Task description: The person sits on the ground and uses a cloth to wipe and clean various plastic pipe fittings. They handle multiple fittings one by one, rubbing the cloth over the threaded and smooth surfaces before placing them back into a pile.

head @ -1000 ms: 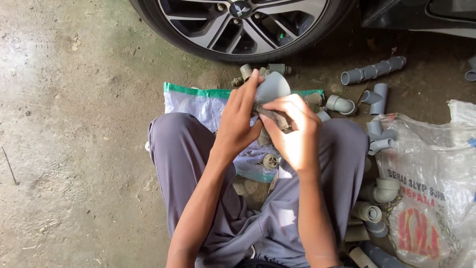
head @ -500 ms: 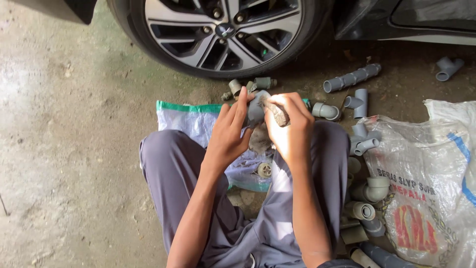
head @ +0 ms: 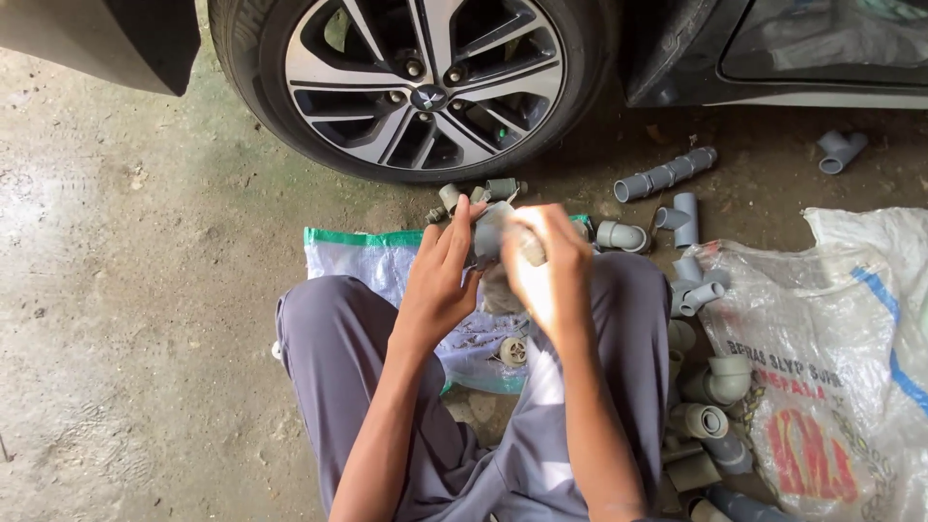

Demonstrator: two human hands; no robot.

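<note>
My left hand [head: 440,280] and right hand [head: 541,266] both grip a grey fitting [head: 491,232], held up over my knees, above the far edge of the sack [head: 372,261] on the floor. More fittings [head: 706,387] lie along my right leg, beside a white bag [head: 831,367].

Concrete floor [head: 126,290] with scattered grey pipe fittings [head: 665,178], woven sacks [head: 831,387].

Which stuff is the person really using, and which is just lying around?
In use:
- left hand
- right hand
- grey pipe fitting held between them

Lying about:
- loose grey fittings on the floor
- white sack
- woven sheet
- car wheel
</note>
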